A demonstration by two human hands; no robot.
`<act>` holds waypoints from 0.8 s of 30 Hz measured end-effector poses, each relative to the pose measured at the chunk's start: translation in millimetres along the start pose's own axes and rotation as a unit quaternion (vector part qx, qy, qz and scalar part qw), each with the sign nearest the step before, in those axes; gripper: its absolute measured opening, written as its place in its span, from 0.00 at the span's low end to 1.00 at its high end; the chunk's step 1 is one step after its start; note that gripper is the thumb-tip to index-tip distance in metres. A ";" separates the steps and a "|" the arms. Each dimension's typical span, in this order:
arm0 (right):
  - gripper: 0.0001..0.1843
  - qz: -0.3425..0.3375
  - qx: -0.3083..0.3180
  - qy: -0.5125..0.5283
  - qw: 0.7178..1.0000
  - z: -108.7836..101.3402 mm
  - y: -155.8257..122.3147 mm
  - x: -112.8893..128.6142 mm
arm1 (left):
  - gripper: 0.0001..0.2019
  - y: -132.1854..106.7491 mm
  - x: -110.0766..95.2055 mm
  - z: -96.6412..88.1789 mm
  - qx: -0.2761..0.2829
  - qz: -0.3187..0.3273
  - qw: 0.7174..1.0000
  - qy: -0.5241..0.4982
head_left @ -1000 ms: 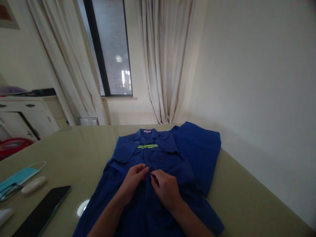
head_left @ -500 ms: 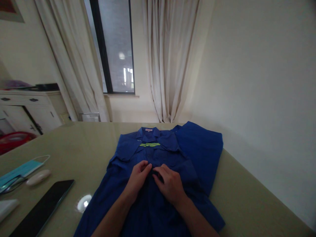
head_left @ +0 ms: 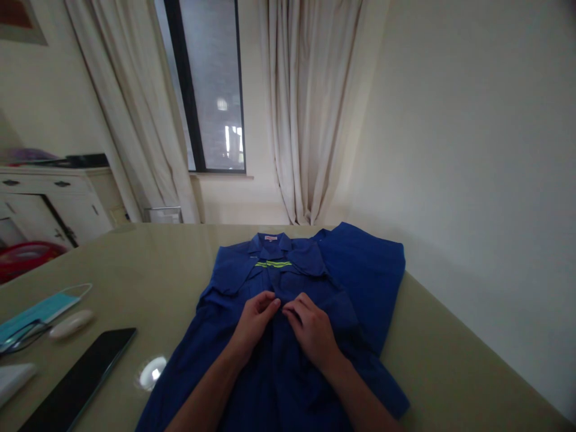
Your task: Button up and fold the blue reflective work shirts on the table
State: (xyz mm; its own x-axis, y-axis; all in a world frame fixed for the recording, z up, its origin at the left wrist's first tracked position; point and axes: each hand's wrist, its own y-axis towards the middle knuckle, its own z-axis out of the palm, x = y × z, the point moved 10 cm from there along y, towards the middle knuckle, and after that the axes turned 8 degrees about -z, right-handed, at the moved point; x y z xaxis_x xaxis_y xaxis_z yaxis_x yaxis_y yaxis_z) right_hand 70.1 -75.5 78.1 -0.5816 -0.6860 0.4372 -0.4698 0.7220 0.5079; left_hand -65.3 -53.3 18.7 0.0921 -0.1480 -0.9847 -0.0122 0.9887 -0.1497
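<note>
A blue work jacket [head_left: 265, 372] lies face up on the table, its collar at the far end and a yellow-green stripe across the chest. My left hand [head_left: 254, 319] rests at the front placket with thumb and fingertips pinched together on the fabric. Just across from it, my right hand [head_left: 311, 329] has its thumb and fingers pressed together at the other side of the placket. What lies between the fingertips is too small to make out beyond the cloth. Another piece of folded blue cloth [head_left: 373, 276] lies at the right, partly under the jacket.
On the left of the table [head_left: 157, 270] lie a black phone [head_left: 81, 378], a blue face mask [head_left: 40, 315], glasses [head_left: 27, 337], a pale oval object [head_left: 72, 324] and a white object [head_left: 15, 381]. A wall [head_left: 477, 180] borders the right side.
My right hand has drawn slightly to the right and its fingers have closed more. The left hand has shifted slightly right. The jacket stays in place.
</note>
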 end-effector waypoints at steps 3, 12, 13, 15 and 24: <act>0.11 0.023 -0.043 0.011 0.999 -4.3 -3.4 -5.5 | 0.19 -2.5 -2.5 4.0 0.031 -0.001 1.000 -0.004; 0.05 0.059 -0.114 0.015 0.992 -17.8 -7.5 -15.4 | 0.17 -9.2 -6.3 20.4 0.126 0.038 0.988 0.077; 0.06 0.056 -0.113 0.014 0.992 -17.8 -6.7 -15.2 | 0.16 -10.9 -9.4 21.2 0.120 0.063 0.982 0.132; 0.15 0.046 -0.095 0.012 0.994 -13.3 -4.9 -14.5 | 0.14 -14.1 -14.5 18.0 0.071 0.113 0.950 0.281; 0.24 0.058 0.077 -0.033 0.995 27.8 -15.1 -18.7 | 0.19 -10.3 -17.5 -31.7 -0.173 0.113 0.779 0.592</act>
State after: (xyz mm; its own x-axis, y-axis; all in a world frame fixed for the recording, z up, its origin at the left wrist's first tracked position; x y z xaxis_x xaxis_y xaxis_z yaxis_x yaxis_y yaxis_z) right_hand 69.6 -71.1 41.7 -0.6771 -0.5941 0.4343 -0.4905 0.8043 0.3355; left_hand -98.3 -61.7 34.6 -0.9314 -0.0936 -0.3518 -0.1814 0.9571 0.2258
